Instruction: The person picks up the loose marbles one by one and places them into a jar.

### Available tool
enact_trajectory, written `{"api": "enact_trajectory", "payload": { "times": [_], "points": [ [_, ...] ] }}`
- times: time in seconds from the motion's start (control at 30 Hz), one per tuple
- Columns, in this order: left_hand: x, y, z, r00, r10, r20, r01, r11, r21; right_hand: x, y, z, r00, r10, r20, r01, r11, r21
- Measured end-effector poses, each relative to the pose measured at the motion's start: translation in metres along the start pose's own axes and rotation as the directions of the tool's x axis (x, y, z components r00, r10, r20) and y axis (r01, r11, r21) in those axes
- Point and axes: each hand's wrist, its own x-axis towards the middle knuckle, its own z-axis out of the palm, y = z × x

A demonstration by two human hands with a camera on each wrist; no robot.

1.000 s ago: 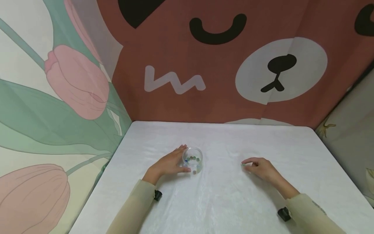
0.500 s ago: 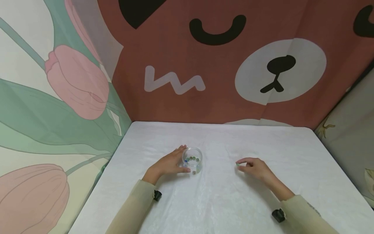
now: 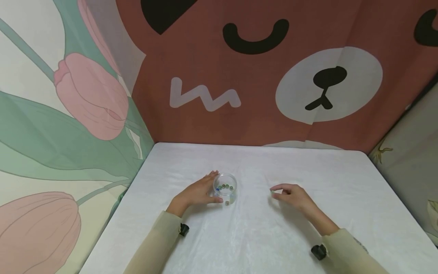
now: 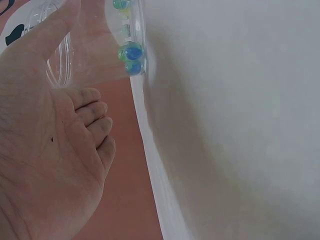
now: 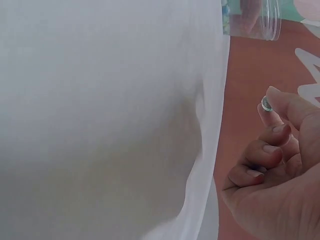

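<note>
A clear round jar stands upright on the white table, its top uncovered. Several glass marbles lie inside it, green, brownish and blue; the blue ones show through the wall in the left wrist view. My left hand holds the jar from its left side, thumb along the near wall and fingers toward the far side. To the right of the jar, my right hand pinches a small greenish marble between thumb and index finger, above the tabletop. Its other fingers are curled in toward the palm.
A white cloth covers the table. A brown bear-print curtain hangs along its far edge, with a tulip-print curtain at the left. Each sleeve has a black wrist device, such as the right one.
My right hand has moved left toward the jar with the marble between its fingertips. The left hand and jar have stayed in place.
</note>
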Motion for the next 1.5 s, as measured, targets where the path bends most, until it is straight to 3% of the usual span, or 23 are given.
{"api": "enact_trajectory", "payload": {
  "times": [1.07, 1.5],
  "points": [
    [-0.001, 0.001, -0.002, 1.000, 0.013, 0.005, -0.013, 1.000, -0.005, 0.013, -0.028, 0.022, 0.998, -0.068, 0.008, 0.067, 0.991, 0.116],
    [0.000, 0.000, 0.000, 1.000, -0.021, 0.014, 0.021, 1.000, -0.004, 0.020, -0.046, 0.036, 0.996, -0.085, 0.025, 0.079, 0.979, 0.188]
  ]
}}
